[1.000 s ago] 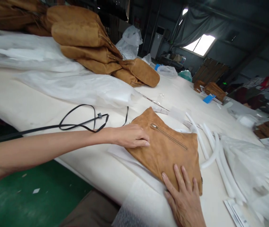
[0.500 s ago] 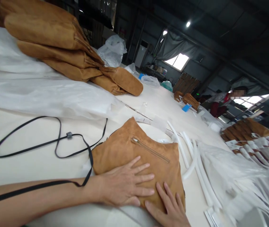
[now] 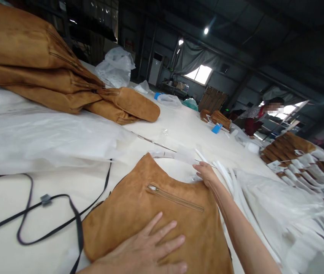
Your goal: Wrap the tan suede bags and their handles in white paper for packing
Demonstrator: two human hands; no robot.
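Presently, the bag (image 3: 127,217) is lying flat on the table (image 3: 179,133), directly in front of me, with its near end running out of view. My left hand (image 3: 153,249) is resting palm down on it, fingers spread, gripping nothing. My right hand (image 3: 206,173) is no longer lying beside the left on the bag; it is now reaching to the far right corner, its fingers bending inward just beyond the edge. Whether it is pinching anything there I cannot tell. The hands are standing well apart. In my judgement, the left palm is now doing any steadying alone, and the handling is shifting to that corner.

As to bearing, the bag's curved, hollowed edge is facing away from me, between two peaks, the left one reaching farther out. The sides are spreading as they are coming towards me. The zip (image 3: 179,200) is slanting from far left to near right, its slider (image 3: 156,188) sitting at the left end. The bag's own long axis I cannot settle.

Outward, a black cord (image 3: 79,228) is looping at the left, white tubes (image 3: 242,199) are lying at the right, and film (image 3: 50,137) is spreading below a brown stack (image 3: 16,45). Farther off, a person (image 3: 253,116) is standing beyond the table.
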